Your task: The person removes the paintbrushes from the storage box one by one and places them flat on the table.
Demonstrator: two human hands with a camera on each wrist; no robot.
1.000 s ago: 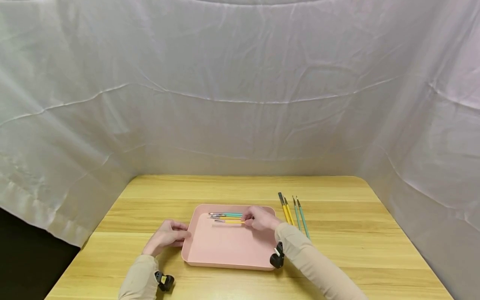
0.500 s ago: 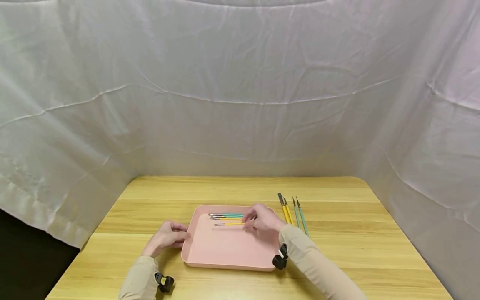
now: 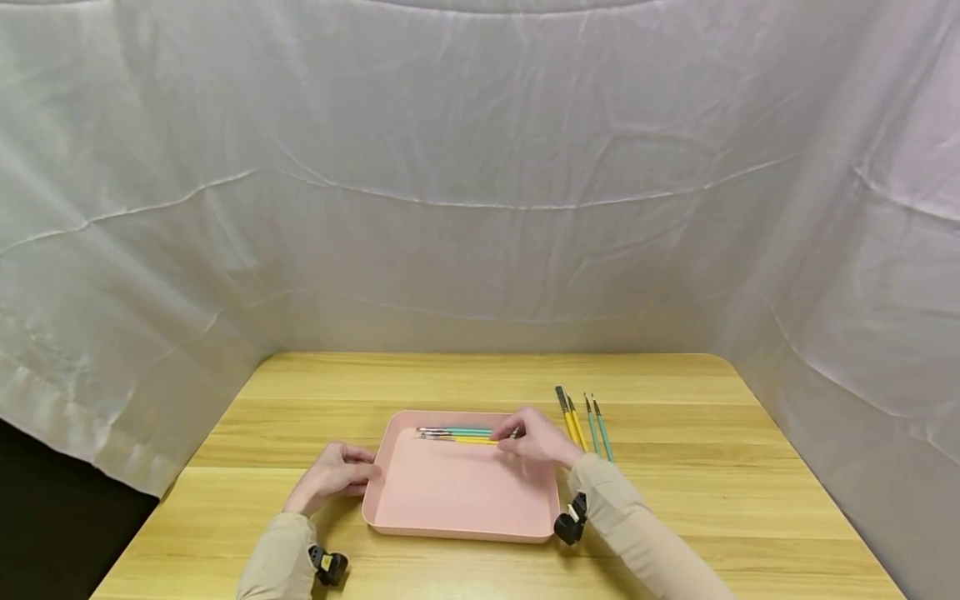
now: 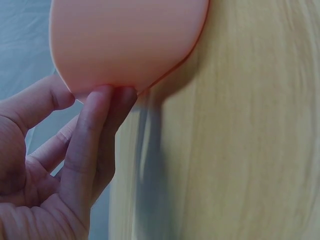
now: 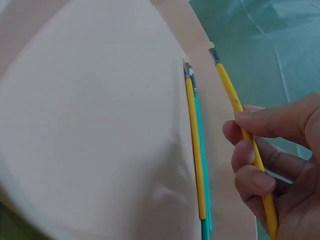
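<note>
In the right wrist view, a yellow-handled paintbrush (image 5: 230, 90) is pinched between the thumb and fingers of my right hand (image 5: 280, 155). Its pale bristle end points away from the palm. Beside it, a yellow paintbrush (image 5: 195, 150) and a teal one (image 5: 204, 170) lie close together in the pink tray (image 3: 450, 504). From the head view, my right hand (image 3: 534, 437) is over the tray's right back part, hiding the handle ends of the brushes. My left hand (image 3: 333, 477) grips the tray's left wall, its fingertips against the pink wall (image 4: 125, 45) in the left wrist view.
Right of the tray, several more brushes lie on the wooden table (image 3: 675, 500): yellow ones (image 3: 573, 423) and teal ones (image 3: 600, 429). A grey curtain (image 3: 480, 250) surrounds the table's back and sides. Black wrist cameras hang under both sleeves.
My right hand has shifted to the right, bringing the yellow paintbrush closer to the row of brushes at the tray's back. My left hand stays on the tray wall.
</note>
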